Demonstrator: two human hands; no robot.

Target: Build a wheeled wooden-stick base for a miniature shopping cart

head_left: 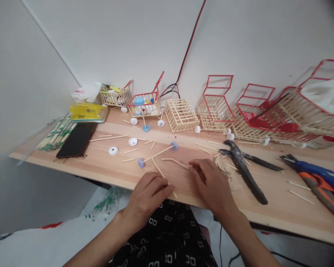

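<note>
Pale wood table, plain white wall behind

The scene is viewed from a single head-worn camera, pointed forward and down from close above the near edge of the counter, with the white wall behind it taken in at the top.

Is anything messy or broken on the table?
Nothing looks broken. Loose sticks and white caps lie scattered around both hands, and shavings are piled beside the pliers. The small carts stand upright.
</note>
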